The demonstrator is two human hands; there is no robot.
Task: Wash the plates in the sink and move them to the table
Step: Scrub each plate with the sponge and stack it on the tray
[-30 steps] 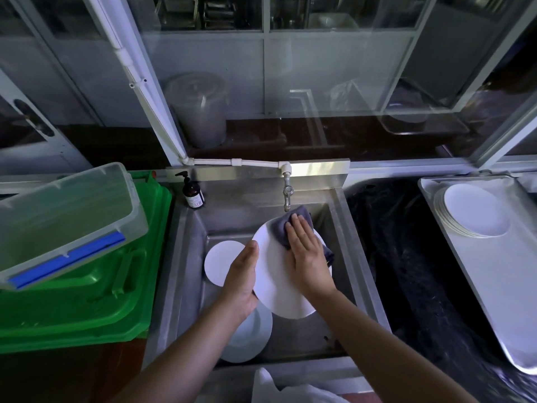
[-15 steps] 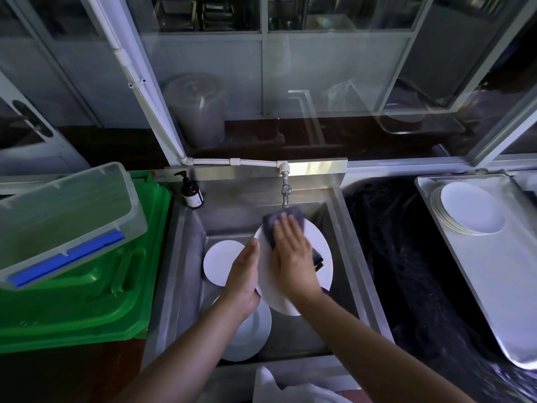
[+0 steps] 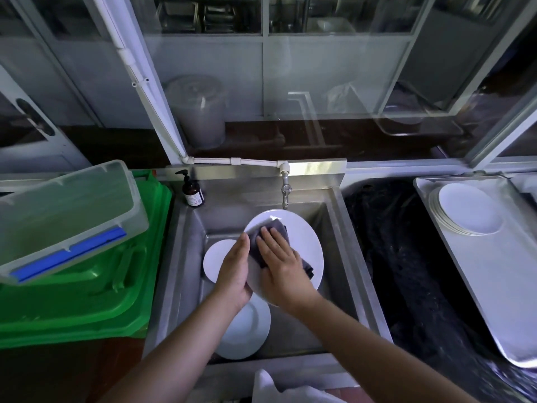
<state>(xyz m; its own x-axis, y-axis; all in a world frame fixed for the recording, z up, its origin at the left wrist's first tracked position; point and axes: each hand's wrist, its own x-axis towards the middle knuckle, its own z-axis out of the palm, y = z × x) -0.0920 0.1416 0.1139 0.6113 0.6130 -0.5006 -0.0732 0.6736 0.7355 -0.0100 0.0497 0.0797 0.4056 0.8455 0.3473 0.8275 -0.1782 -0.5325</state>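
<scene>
Over the steel sink point(image 3: 343, 257) I hold a white plate point(image 3: 305, 242) tilted under the tap point(image 3: 285, 191). My left hand point(image 3: 234, 271) grips the plate's left edge. My right hand point(image 3: 280, 266) lies flat, fingers straight, pressing a dark grey cloth point(image 3: 271, 228) against the plate's face. Two more white plates lie in the basin: a small plate point(image 3: 215, 258) at the left and another plate point(image 3: 247, 330) partly under my left wrist. A stack of white plates point(image 3: 467, 212) rests on a metal tray point(image 3: 494, 274) at the right.
A brown soap pump bottle point(image 3: 192, 191) stands at the sink's back left corner. A clear plastic box point(image 3: 64, 216) sits on green plastic lids point(image 3: 72, 301) to the left. Dark sheeting point(image 3: 406, 257) covers the counter between sink and tray. White fabric point(image 3: 279, 388) shows at the bottom edge.
My right hand has slid the cloth leftward across the plate's face toward the left hand. The plate has shifted a little up toward the tap.
</scene>
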